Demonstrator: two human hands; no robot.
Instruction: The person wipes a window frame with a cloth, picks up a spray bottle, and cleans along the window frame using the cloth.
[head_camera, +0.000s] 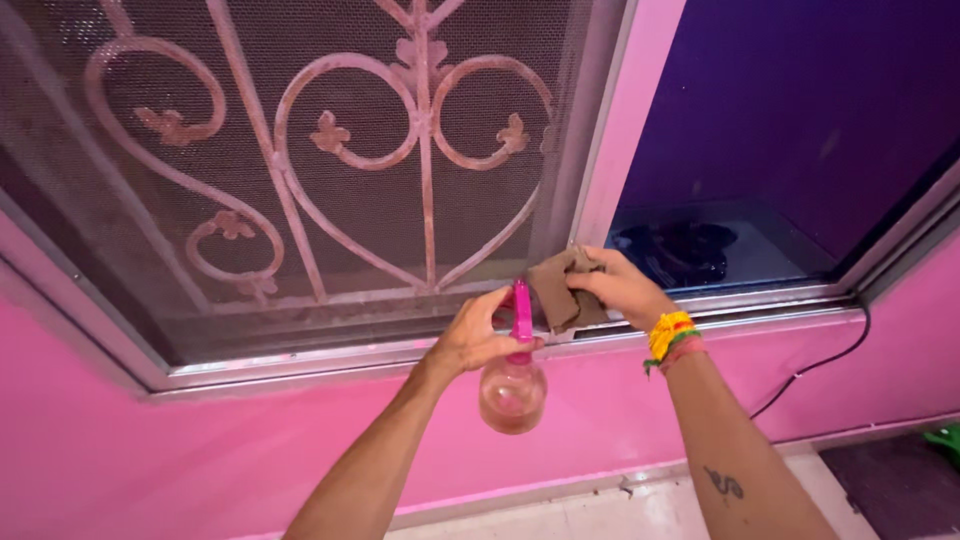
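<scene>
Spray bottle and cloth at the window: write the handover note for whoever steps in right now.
Left hand: fingers wrapped round the pink trigger head of the spray bottle, held up at the window frame.
Right hand: grips a crumpled brown cloth pressed at the bottom of the frame's upright.
Done: cannot tell how much is wiped; the mesh screen looks dusty.
Left, probably: the frame, the sill and the glass pane.

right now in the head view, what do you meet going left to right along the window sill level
scrolled metal grille behind mesh screen → left hand → pink-topped spray bottle → brown cloth → right hand → beaded wristbands → dark glass pane → black cable
</scene>
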